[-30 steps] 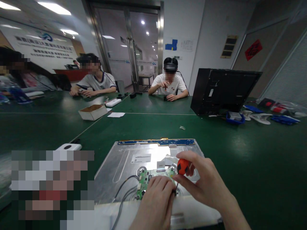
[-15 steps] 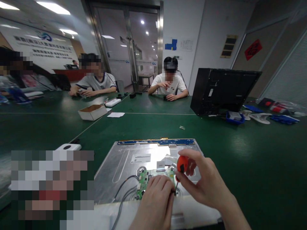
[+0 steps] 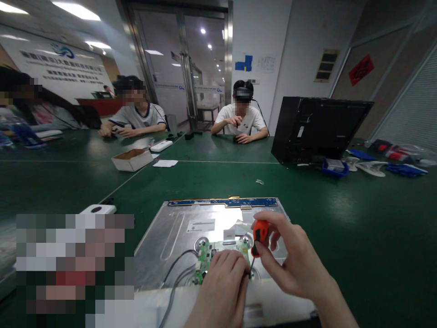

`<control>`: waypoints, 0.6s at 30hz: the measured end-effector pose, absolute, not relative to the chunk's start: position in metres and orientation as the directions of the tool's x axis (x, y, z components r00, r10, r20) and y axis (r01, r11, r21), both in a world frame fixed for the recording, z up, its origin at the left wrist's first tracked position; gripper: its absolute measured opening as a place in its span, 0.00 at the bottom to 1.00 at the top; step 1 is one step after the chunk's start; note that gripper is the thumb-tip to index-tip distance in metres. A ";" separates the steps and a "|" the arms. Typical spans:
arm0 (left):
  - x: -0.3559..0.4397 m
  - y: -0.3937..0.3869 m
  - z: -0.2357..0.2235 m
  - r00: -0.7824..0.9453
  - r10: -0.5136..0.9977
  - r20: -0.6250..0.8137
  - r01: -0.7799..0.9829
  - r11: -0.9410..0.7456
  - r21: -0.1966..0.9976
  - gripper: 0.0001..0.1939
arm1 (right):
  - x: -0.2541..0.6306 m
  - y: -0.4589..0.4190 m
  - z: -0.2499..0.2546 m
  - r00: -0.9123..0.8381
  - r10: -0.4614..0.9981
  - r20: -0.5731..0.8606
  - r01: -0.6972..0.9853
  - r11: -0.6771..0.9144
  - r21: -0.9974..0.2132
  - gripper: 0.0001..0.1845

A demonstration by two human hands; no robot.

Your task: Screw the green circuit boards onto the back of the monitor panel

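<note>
"How are the hands?"

"Right hand (image 3: 290,255) arched, thumb and fingers pinching an orange screwdriver (image 3: 261,231), shaft downward. Left hand (image 3: 227,275) palm-down over the green circuit board (image 3: 204,256), on a metal panel (image 3: 175,237); whether it grips, I can't tell."

"Any writing?"

"The white label (image 3: 200,225) is too small to read; the wall sign (image 3: 64,64) is blurred."
</note>
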State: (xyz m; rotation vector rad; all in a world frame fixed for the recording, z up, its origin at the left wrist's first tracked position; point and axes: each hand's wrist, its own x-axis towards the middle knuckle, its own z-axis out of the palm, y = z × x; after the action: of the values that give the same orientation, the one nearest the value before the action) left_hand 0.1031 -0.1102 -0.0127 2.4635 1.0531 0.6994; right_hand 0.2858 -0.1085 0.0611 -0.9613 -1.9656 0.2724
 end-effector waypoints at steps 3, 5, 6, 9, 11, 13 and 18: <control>0.102 -0.110 -0.014 0.602 0.740 0.301 0.560 -0.660 0.502 0.10 | 0.286 -0.107 0.060 -0.275 0.706 0.652 0.527 0.678 -0.513 0.24; 0.102 -0.109 -0.014 0.600 0.739 0.306 0.561 -0.662 0.497 0.10 | 0.286 -0.106 0.060 -0.283 0.695 0.661 0.532 0.687 -0.494 0.22; 0.102 -0.109 -0.014 0.598 0.740 0.309 0.564 -0.662 0.494 0.10 | 0.286 -0.105 0.060 -0.293 0.690 0.662 0.533 0.692 -0.487 0.21; 0.102 -0.110 -0.013 0.588 0.739 0.328 0.569 -0.667 0.481 0.11 | 0.286 -0.104 0.061 -0.317 0.683 0.658 0.536 0.702 -0.469 0.18; 0.103 -0.110 -0.013 0.582 0.736 0.347 0.568 -0.673 0.474 0.11 | 0.286 -0.104 0.061 -0.322 0.692 0.647 0.548 0.693 -0.468 0.19; 0.103 -0.111 -0.012 0.576 0.734 0.360 0.567 -0.675 0.472 0.11 | 0.286 -0.105 0.063 -0.323 0.711 0.625 0.564 0.675 -0.476 0.21; 0.104 -0.110 -0.011 0.592 0.738 0.323 0.568 -0.667 0.483 0.11 | 0.286 -0.109 0.065 -0.317 0.724 0.612 0.554 0.666 -0.500 0.25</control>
State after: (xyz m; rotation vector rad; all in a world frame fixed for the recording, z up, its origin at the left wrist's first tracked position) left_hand 0.1036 -0.1100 -0.0106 2.4945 1.0601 0.7264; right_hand 0.2861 -0.1090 0.0646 -0.9903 -2.0110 0.2474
